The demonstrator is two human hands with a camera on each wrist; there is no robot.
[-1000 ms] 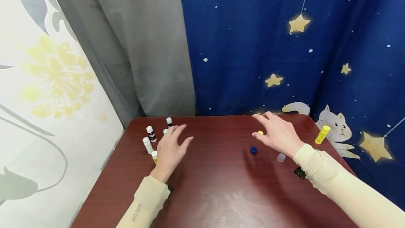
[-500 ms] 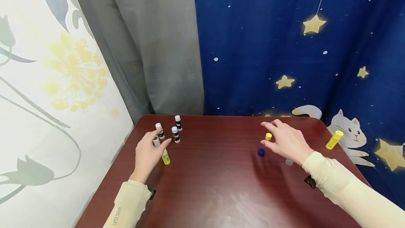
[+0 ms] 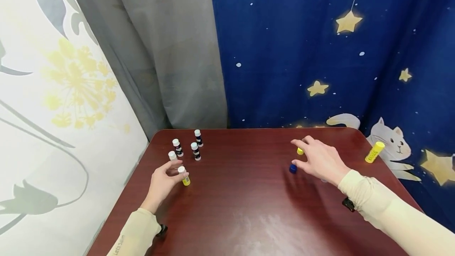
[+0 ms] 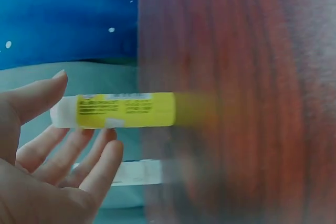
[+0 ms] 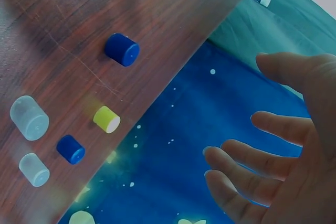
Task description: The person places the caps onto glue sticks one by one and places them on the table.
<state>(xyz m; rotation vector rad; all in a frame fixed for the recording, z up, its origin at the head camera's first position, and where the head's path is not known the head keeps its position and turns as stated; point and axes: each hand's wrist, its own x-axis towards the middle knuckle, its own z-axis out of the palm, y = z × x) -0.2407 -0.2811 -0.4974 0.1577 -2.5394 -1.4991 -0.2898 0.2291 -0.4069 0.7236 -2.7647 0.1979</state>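
A yellow glue stick (image 4: 126,110) with a white cap stands on the table. My left hand (image 3: 161,183) is around its capped end; in the left wrist view the thumb is raised slightly apart from it and the fingers lie along its other side. My right hand (image 3: 321,160) hovers with spread fingers and holds nothing. Near it on the table are a large blue cap (image 5: 122,49), a smaller blue cap (image 5: 71,149), a yellow cap (image 5: 107,119) and two translucent caps, one larger (image 5: 29,118) and one smaller (image 5: 34,170).
A white tube (image 3: 172,156) stands just behind my left hand. Dark-labelled, white-capped tubes (image 3: 196,151) stand farther back on the left. A yellow tube (image 3: 375,152) is upright near the right edge of the red-brown table (image 3: 245,192). Curtains hang behind.
My left hand has moved left and down to the yellow glue stick, its thumb and fingers coming closer around the cap. My right hand stays above the caps, nearly still.
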